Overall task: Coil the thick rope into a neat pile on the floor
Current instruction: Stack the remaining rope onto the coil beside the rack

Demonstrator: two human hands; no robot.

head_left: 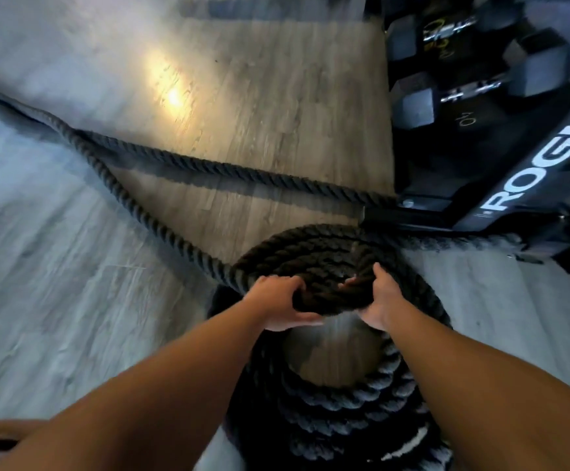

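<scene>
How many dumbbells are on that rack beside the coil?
2: the near dumbbell low on the rack, the far dumbbell above it. More may be hidden beyond the top edge.

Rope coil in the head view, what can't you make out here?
Head view, rope: its far ends run off the left edge, blurred.
Head view, coil: near side cut by the bottom edge; forearms cover part.
Head view, left hand and right hand: fingertips tucked behind the rope they grip.
Head view, rack: one strand disappears at its base.
</scene>
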